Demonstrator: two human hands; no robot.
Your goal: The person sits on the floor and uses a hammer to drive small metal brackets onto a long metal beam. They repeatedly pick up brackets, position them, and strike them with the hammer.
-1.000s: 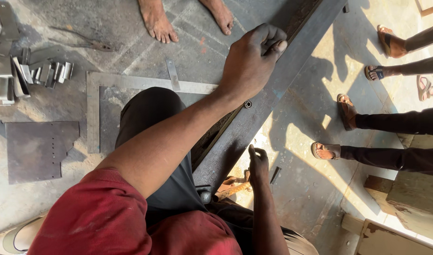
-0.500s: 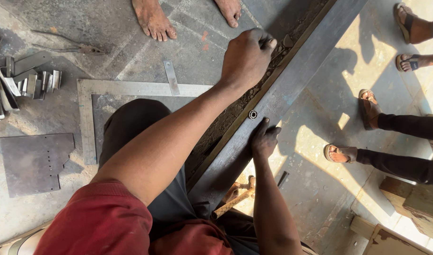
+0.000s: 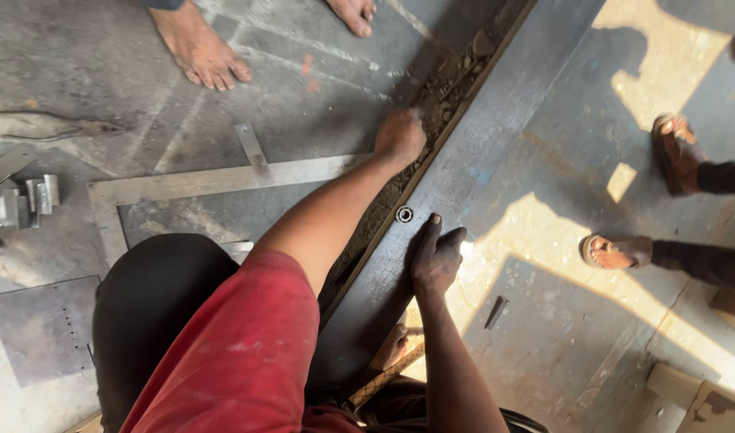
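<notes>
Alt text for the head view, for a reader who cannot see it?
Seen from above, a person's left hand is fisted at a rusty groove beside a long steel plate, and the right hand presses flat on the plate near a small nut. Bystanders' feet surround them.

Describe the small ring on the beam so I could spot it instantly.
Find the long grey steel beam running diagonally across the floor. Near its left edge, just left of the right hand, lies a washer: the only small round ring there, pale with a dark hole.

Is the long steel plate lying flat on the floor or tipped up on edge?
Flat. The long steel plate shows its broad face up, the right hand rests spread on it, and a small ring sits on its surface.
</notes>
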